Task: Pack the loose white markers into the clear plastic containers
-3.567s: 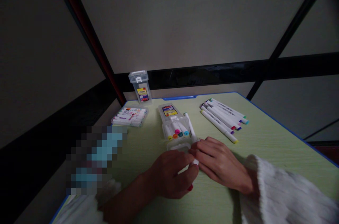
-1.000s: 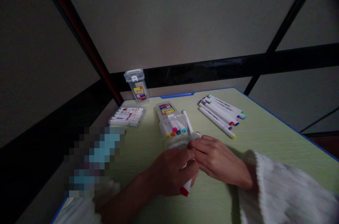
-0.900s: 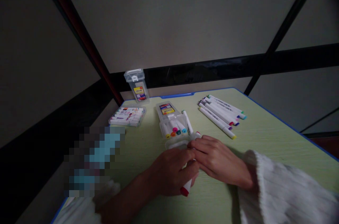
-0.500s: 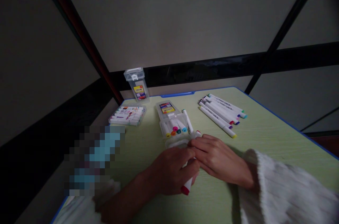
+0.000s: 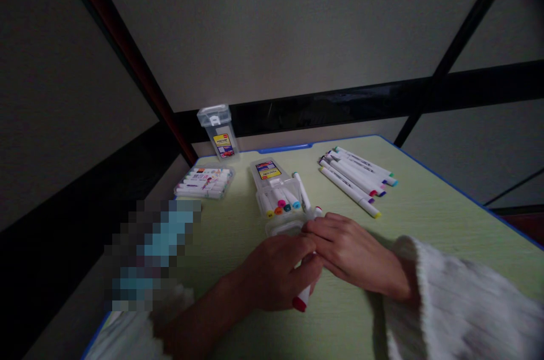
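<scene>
My left hand (image 5: 285, 274) is closed round a white marker (image 5: 304, 295), whose red end points toward me and down. My right hand (image 5: 346, 252) meets it at the fingertips, its fingers bent and closed over the marker's far part, which they hide. Just beyond the right knuckles shows a red-tipped white end (image 5: 318, 211); whether it belongs to the same marker I cannot tell. Past the hands lies an open clear plastic case (image 5: 266, 174) with several markers in it, coloured ends toward me. Its lid (image 5: 285, 228) lies nearest the left hand's knuckles.
A loose marker (image 5: 301, 190) rests along the case's right side. Farther right lies a pile of white markers (image 5: 355, 178). At the back left stands a clear lidded box (image 5: 220, 132), with a flat marker pack (image 5: 206, 181) before it. A blurred-out patch (image 5: 155, 255) covers the left edge.
The hands and the marker keep nearly the same pose, with only a very slight shift. The view has tilted a little; the other things lie as before.
</scene>
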Motion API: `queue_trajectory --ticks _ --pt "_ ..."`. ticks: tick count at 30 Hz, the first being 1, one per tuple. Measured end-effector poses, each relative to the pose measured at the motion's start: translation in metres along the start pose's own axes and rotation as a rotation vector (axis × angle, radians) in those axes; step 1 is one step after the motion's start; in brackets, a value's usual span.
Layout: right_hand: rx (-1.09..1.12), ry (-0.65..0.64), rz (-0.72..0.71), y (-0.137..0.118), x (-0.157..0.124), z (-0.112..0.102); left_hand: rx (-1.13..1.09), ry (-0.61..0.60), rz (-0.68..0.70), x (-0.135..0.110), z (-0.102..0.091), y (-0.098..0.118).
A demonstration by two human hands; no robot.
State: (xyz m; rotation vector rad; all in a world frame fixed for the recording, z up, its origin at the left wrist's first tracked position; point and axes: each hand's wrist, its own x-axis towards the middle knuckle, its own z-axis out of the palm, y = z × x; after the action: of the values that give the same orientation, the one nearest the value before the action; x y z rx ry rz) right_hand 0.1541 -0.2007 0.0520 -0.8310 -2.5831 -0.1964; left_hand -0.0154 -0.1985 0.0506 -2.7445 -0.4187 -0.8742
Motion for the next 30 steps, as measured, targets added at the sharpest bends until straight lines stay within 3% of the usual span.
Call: queue_trajectory --ticks 30 --pt "0.01 -0.006 0.012 0.0001 -0.0002 0.001 -0.019 0.011 -0.004 0.0017 -0.0008 -0.0001"
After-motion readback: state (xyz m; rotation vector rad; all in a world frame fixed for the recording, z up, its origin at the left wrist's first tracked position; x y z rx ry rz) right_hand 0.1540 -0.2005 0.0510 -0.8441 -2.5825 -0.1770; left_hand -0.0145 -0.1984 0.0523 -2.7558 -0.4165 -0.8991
